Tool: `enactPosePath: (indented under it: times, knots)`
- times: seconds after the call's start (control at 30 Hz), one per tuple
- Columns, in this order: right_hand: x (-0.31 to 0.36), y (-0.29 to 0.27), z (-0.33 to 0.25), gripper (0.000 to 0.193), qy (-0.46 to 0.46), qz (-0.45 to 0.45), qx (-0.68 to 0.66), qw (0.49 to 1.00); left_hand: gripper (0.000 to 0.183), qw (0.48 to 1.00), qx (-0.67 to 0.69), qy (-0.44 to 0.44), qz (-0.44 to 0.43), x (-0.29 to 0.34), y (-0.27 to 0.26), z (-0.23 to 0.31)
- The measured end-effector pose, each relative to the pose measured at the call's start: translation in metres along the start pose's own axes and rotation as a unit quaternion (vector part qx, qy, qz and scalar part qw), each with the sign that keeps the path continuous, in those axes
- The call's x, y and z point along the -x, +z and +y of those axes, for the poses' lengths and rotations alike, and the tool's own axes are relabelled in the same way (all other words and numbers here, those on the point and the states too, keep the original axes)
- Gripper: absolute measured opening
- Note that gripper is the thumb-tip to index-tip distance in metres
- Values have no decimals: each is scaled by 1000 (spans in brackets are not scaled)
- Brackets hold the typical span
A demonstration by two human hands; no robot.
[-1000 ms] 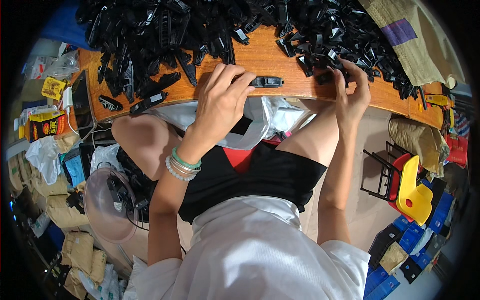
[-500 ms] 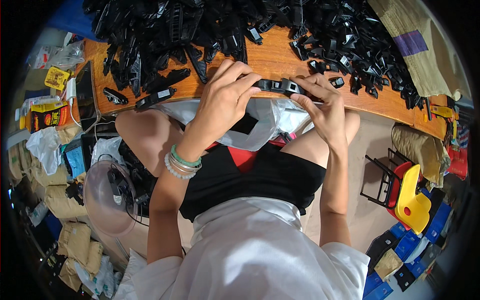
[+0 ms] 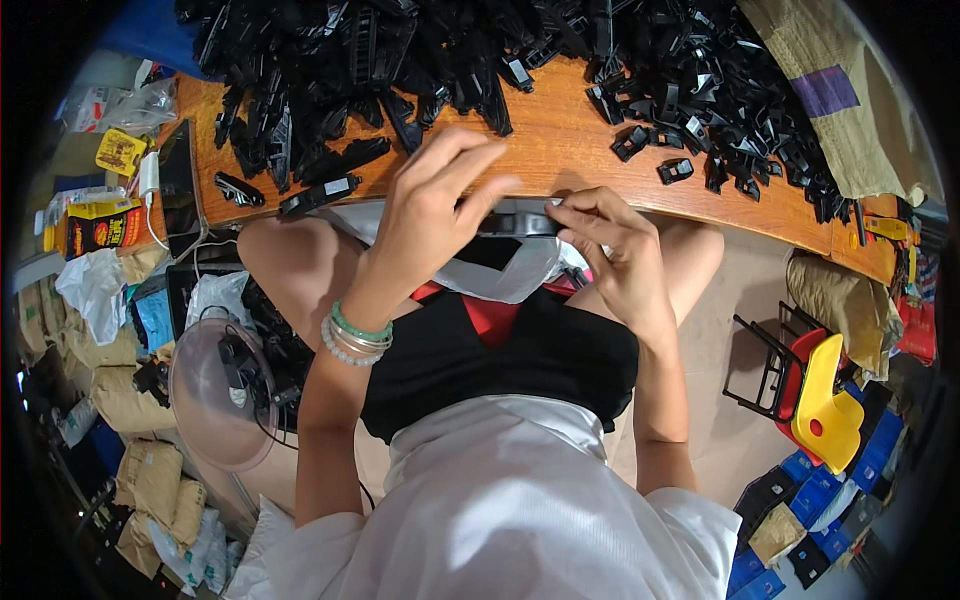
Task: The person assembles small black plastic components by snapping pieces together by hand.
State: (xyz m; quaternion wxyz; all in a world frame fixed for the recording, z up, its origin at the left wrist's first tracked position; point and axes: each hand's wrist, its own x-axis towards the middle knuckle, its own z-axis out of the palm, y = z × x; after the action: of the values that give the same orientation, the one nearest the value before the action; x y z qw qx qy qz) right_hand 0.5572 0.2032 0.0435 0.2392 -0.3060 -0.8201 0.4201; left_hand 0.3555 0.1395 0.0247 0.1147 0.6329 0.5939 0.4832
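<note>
A black moulded plastic piece (image 3: 528,223) is pinched at its right end between the thumb and fingers of my right hand (image 3: 618,245). It sits just below the table's front edge, above a white plastic bag (image 3: 475,280) on my lap. My left hand (image 3: 425,205), with bracelets at the wrist, is beside the piece's left end. Its fingers are stretched out and the thumb stands apart, gripping nothing. Whether the left palm touches the piece I cannot tell.
Long black plastic parts (image 3: 340,70) are heaped at the back left of the wooden table (image 3: 560,130), and smaller black parts (image 3: 700,110) at the right. A paper sack (image 3: 850,110) lies at the far right. Beside my legs are a translucent basin (image 3: 215,420) and a yellow chair (image 3: 825,410).
The black piece has come down from the table's edge toward my lap in my right hand. My left hand has released its end, its fingers now spread.
</note>
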Motion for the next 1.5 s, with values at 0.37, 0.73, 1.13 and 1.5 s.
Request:
enactPosePath:
  times: [0.37, 0.73, 1.13, 1.5]
  knots:
    - [-29, -33, 40, 20, -85, 195, 375, 902, 34, 942, -285, 169, -52, -39, 18, 6]
    - [-25, -10, 16, 18, 55, 268, -242, 931, 24, 967, -83, 160, -181, -66, 41, -2]
    - [-29, -12, 25, 26, 57, 181, 52, 980, 20, 966, -185, 148, -105, -61, 13, -11]
    - [-23, -8, 14, 25, 24, 122, 87, 988, 17, 975, -74, 116, -174, -73, 3, -7]
